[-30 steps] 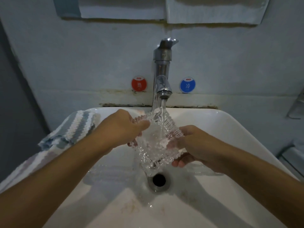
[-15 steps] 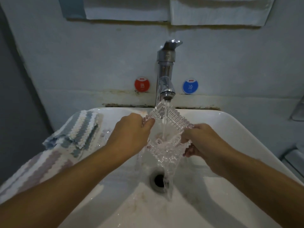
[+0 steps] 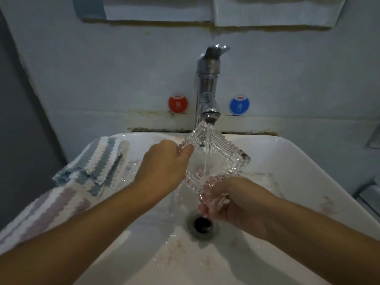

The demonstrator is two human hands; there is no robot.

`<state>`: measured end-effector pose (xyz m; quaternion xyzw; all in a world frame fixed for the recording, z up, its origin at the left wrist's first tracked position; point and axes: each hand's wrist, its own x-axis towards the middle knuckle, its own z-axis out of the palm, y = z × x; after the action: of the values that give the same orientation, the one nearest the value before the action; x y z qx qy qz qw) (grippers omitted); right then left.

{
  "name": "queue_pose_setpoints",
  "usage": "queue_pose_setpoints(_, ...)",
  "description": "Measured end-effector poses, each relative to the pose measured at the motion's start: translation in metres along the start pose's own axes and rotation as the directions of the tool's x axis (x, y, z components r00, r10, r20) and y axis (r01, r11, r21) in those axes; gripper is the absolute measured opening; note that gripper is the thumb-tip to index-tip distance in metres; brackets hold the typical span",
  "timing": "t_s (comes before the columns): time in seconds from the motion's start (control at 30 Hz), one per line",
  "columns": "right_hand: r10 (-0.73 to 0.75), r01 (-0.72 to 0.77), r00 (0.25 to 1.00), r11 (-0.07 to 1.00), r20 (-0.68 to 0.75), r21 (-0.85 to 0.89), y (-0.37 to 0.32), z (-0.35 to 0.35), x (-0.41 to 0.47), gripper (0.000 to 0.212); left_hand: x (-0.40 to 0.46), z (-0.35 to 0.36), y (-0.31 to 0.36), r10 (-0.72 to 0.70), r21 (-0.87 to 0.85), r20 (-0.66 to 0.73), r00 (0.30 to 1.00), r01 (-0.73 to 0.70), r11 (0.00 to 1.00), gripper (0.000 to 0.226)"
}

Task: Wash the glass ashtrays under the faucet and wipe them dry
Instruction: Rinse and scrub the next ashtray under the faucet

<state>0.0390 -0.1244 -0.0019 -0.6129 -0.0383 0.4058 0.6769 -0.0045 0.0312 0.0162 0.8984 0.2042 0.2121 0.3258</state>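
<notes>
A square cut-glass ashtray with ribbed edges is held tilted under the chrome faucet, and the running stream falls into its bowl. My left hand grips its left edge, thumb on the rim. My right hand holds the near corner from below, fingers curled under the glass above the drain. Two more clear glass pieces lie in the white sink, one on the left by the towel and one on the right; both are hard to make out.
A striped blue, white and purple towel drapes over the sink's left rim. Red and blue round stickers flank the faucet on the wall. White cloths hang above. A dim object sits at the right edge.
My right hand slid from the ashtray's right side down to its near corner. The ashtray turned and rose closer to the spout. My left hand stays on the left edge.
</notes>
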Motion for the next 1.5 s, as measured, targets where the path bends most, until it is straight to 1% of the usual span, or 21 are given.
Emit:
queue_pose_setpoints(0.07, -0.038, 0.038, 0.999, 0.999, 0.019, 0.011, -0.0037, -0.0011, 0.0004, 0.021, -0.001, -0.0008, 0.0026, 0.006, -0.026, -0.005, 1.0, -0.006, 1.0, 0.05)
queue_pose_setpoints(0.17, -0.087, 0.087, 0.996, 0.996, 0.019, -0.004, -0.0068, -0.0016, -0.0016, 0.019, -0.0027, 0.0, 0.0046, 0.011, -0.058, -0.015, 1.0, -0.012, 0.998, 0.05)
queue_pose_setpoints(0.3, -0.121, 0.121, 0.992, 0.993, 0.035, -0.003, -0.0024, 0.0011, -0.0041, 0.02, -0.0027, -0.0011, 0.0057, 0.009, -0.037, -0.032, 0.999, -0.01, 0.999, 0.051)
queue_pose_setpoints(0.37, -0.139, 0.14, 0.99, 0.99, 0.022, -0.017, -0.0008, 0.0042, -0.0046, 0.014, -0.0016, -0.0025, 0.0049, 0.001, -0.037, -0.03, 1.0, -0.002, 0.999, 0.052)
queue_pose_setpoints(0.43, -0.132, 0.132, 0.991, 0.991, 0.026, -0.006, -0.002, 0.0055, -0.0054, 0.013, -0.0019, -0.0033, 0.0049, 0.0, -0.03, -0.025, 1.0, -0.001, 1.0, 0.052)
queue_pose_setpoints(0.5, -0.116, 0.115, 0.992, 0.993, 0.043, 0.032, -0.0056, 0.0041, -0.0061, 0.02, -0.0029, -0.0039, 0.0059, -0.005, -0.051, -0.014, 1.0, 0.004, 0.999, 0.051)
queue_pose_setpoints(0.57, -0.135, 0.133, 0.99, 0.99, 0.041, 0.037, -0.0088, 0.0027, -0.0061, 0.026, -0.0033, -0.0043, 0.0069, -0.023, -0.098, 0.004, 1.0, 0.023, 0.995, 0.051)
queue_pose_setpoints(0.67, -0.174, 0.174, 0.984, 0.985, 0.036, 0.004, -0.0103, 0.0015, -0.0043, 0.025, -0.0041, -0.0033, 0.0074, -0.035, -0.135, 0.014, 0.999, 0.036, 0.99, 0.051)
queue_pose_setpoints(0.73, -0.168, 0.168, 0.985, 0.986, 0.032, 0.001, -0.0099, 0.0016, -0.0054, 0.025, -0.0052, -0.0017, 0.0074, -0.025, -0.111, 0.008, 1.0, 0.025, 0.994, 0.052)
queue_pose_setpoints(0.83, -0.136, 0.131, 0.989, 0.988, 0.064, 0.083, -0.0089, 0.0008, -0.0087, 0.031, -0.0048, -0.0018, 0.0067, -0.004, -0.099, -0.014, 1.0, 0.003, 0.995, 0.051)
queue_pose_setpoints(0.9, -0.125, 0.114, 0.988, 0.987, 0.089, 0.117, -0.0078, 0.0006, -0.009, 0.029, -0.0037, -0.0027, 0.0062, -0.003, -0.107, -0.015, 1.0, 0.002, 0.994, 0.051)
queue_pose_setpoints(1.0, -0.132, 0.126, 0.989, 0.989, 0.065, 0.078, -0.0048, 0.0016, -0.0052, 0.021, -0.0033, -0.002, 0.0058, -0.004, -0.099, -0.009, 1.0, 0.003, 0.995, 0.052)
queue_pose_setpoints(1.1, -0.134, 0.131, 0.989, 0.99, 0.058, 0.052, -0.005, 0.0012, -0.0027, 0.024, -0.0029, -0.0018, 0.0052, -0.01, -0.075, -0.015, 1.0, 0.009, 0.997, 0.052)
queue_pose_setpoints(1.17, -0.151, 0.15, 0.986, 0.988, 0.07, 0.024, -0.0068, 0.0005, -0.002, 0.027, -0.0022, -0.0015, 0.0045, -0.034, -0.111, -0.004, 0.999, 0.034, 0.993, 0.051)
queue_pose_setpoints(1.23, -0.178, 0.178, 0.982, 0.984, 0.065, 0.006, -0.0089, 0.0004, -0.0009, 0.024, -0.0026, -0.0015, 0.005, -0.046, -0.13, -0.001, 0.999, 0.046, 0.99, 0.05)
queue_pose_setpoints(1.37, -0.217, 0.217, 0.975, 0.976, 0.042, 0.006, -0.0101, -0.001, -0.0023, 0.029, -0.0056, -0.0011, 0.0084, -0.023, -0.116, -0.024, 0.999, 0.021, 0.993, 0.052)
queue_pose_setpoints(1.5, -0.186, 0.179, 0.972, 0.982, 0.144, 0.056, -0.008, -0.0018, -0.0052, 0.029, -0.0046, -0.004, 0.0085, -0.013, -0.095, -0.035, 0.999, 0.009, 0.995, 0.052)
